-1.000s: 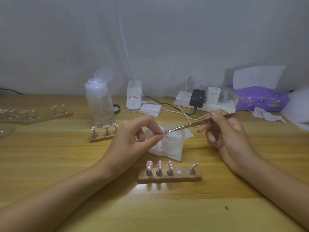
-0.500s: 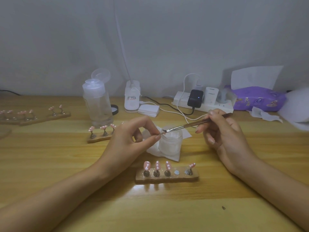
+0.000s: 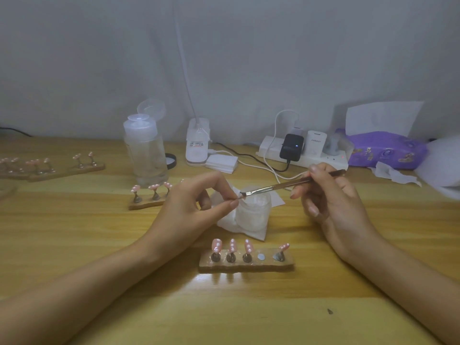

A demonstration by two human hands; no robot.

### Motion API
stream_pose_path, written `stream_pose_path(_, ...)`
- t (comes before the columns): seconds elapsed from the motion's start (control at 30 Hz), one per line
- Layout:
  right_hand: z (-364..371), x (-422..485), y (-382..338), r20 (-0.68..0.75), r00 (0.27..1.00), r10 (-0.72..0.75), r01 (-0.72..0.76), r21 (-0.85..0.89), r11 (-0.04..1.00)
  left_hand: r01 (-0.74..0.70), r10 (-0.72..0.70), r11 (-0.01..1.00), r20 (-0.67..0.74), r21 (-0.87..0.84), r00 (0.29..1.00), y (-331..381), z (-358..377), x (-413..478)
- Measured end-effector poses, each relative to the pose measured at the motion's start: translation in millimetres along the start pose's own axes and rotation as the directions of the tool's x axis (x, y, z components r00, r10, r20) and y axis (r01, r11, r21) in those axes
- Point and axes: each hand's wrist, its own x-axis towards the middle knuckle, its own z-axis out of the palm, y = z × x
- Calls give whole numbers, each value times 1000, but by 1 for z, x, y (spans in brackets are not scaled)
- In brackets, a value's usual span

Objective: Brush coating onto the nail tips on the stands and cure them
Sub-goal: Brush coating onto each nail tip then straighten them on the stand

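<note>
My left hand (image 3: 191, 207) pinches a small nail tip peg between thumb and forefinger above a frosted jar (image 3: 252, 212). My right hand (image 3: 328, 200) holds a thin brush (image 3: 286, 186) whose bristles touch that pinched piece. In front lies a wooden stand (image 3: 246, 263) with pink dotted nail tips (image 3: 232, 246) on its pegs; one slot between them shows only a bare metal disc. A second stand (image 3: 146, 202) with pink tips sits behind my left hand, partly hidden by it.
More stands with tips (image 3: 49, 168) lie at the far left. A clear pump bottle (image 3: 145, 150), a white lamp base (image 3: 198, 143), a power strip with chargers (image 3: 298, 150), a purple tissue pack (image 3: 388, 150) and white tissues line the back of the wooden table.
Both hands stay almost still over the jar; the brush tip keeps working against the pinched piece. The view has shifted slightly.
</note>
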Motion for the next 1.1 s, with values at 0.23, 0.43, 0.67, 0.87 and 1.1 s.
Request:
stream_pose_path(0.23,-2,0,1,5,1000,-23,23,31,999,6,-6,1000,4,1,1000,-1,0,1)
stream_pose_path(0.43,-3,0,2,-33,999,5,-4,17,1000,14,-14,1000,4,-5,1000,-1,0,0)
stream_pose_path(0.67,-1,-1,1,31,999,-31,31,-13,999,20,-20,1000,1,-10,1000,1,0,0)
stream_pose_path(0.87,-1,0,0,-24,1000,5,-5,-25,1000,41,-41,999,-2,-19,999,2,1,1)
stream_pose_path(1.1,-1,-2,-3,-93,995,-25,30,53,998,39,-39,999,-4,-9,999,2,0,0)
